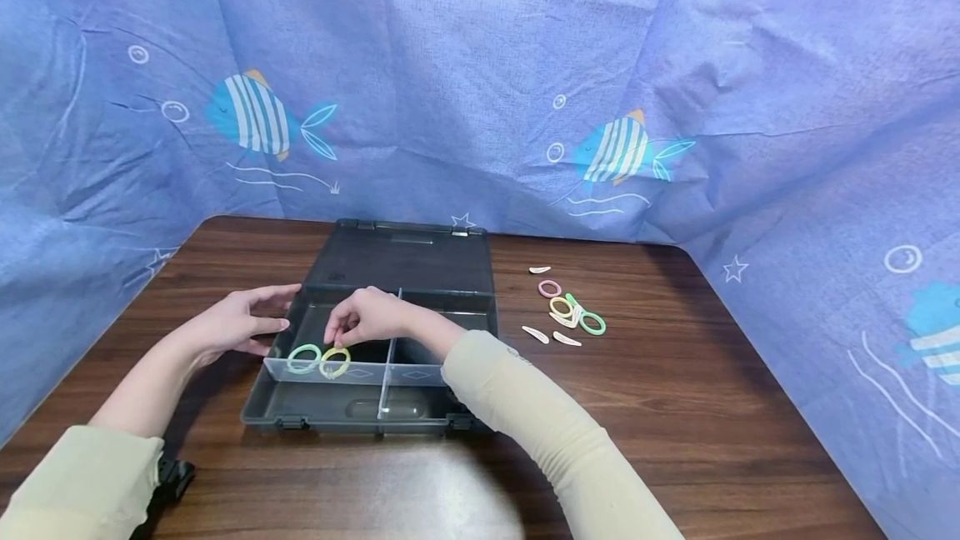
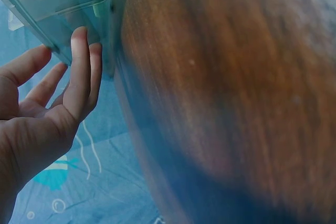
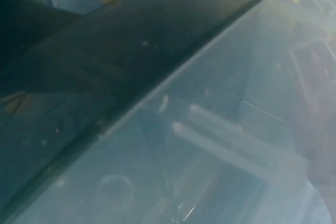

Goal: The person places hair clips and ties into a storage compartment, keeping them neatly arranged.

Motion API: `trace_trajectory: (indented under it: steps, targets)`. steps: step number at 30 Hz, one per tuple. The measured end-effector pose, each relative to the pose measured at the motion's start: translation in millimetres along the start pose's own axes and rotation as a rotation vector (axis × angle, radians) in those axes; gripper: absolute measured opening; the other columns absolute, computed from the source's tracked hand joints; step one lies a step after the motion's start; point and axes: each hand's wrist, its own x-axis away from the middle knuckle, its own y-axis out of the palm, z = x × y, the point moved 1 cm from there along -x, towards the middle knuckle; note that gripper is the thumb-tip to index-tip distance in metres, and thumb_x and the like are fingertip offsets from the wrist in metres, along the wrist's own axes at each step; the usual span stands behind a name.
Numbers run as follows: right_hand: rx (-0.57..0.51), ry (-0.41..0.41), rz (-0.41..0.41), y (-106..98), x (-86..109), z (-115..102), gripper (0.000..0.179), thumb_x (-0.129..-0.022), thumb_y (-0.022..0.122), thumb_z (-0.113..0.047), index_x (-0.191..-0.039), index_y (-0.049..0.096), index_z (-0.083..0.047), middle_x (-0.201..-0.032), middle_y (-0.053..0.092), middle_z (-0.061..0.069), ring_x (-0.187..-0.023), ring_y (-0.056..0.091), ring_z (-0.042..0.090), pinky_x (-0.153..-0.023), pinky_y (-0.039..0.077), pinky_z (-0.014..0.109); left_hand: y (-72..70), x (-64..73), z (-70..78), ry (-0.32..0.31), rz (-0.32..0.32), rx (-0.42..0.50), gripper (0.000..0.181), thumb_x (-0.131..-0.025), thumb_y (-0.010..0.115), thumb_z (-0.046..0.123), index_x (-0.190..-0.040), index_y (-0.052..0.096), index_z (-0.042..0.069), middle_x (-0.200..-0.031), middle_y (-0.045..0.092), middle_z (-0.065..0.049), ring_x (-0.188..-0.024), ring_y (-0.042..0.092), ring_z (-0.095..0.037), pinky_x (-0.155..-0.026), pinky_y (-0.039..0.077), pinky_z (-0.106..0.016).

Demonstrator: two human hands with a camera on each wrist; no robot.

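Note:
A dark translucent storage box (image 1: pixel 322 412) lies with its lid (image 1: pixel 412 261) laid back on the table. Clear dividers (image 1: pixel 360 372) split its inside into compartments. My right hand (image 1: pixel 367 313) reaches into the rear left compartment, thumb and fingertips pinching the top edge of a yellow hair tie (image 1: pixel 335 372). Beside that ring is a pale green hair tie (image 1: pixel 303 370), close to the front divider. At the box's left wall is my left hand (image 1: pixel 232 322), its fingers spread and loosely bent around the side. The right wrist view shows only blurred translucent plastic.
Right of the box lie a pink hair tie (image 1: pixel 550 282), a yellow one (image 1: pixel 556 312) and green ones (image 1: pixel 592 332). Around them are several pale snap hair clips (image 1: pixel 567 339). A blue fish-print cloth (image 1: pixel 480 90) hangs behind the brown wooden table (image 1: pixel 675 407).

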Motion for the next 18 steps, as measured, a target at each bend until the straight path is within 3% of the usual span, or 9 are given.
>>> trace_trajectory:
  steps: [4,18]
  targets:
    - [-0.063,-0.038,0.022,-7,4.3,0,0.012,-0.087,0.069,-0.016,-0.097,0.072,-0.011,-0.086,0.070,-0.009,-0.070,0.059,0.000,-0.066,0.047,0.012,0.6,0.4,1.2,-0.004,0.000,0.001,0.070,-0.093,0.059,0.012,-0.150,0.019,0.002,-0.142,0.028,-0.035,-0.100,0.060,-0.024,-0.074,0.057,-0.042]
    - [-0.122,-0.026,0.105,-49,38.8,-3,0.016,-0.087,0.069,-0.018,-0.100,0.072,-0.009,-0.090,0.069,-0.008,-0.082,0.061,0.002,-0.075,0.049,0.015,1.1,1.2,2.1,0.006,-0.004,0.000,0.070,-0.093,0.058,0.012,-0.150,0.018,0.002,-0.142,0.028,-0.034,-0.097,0.061,-0.020,-0.073,0.057,-0.042]
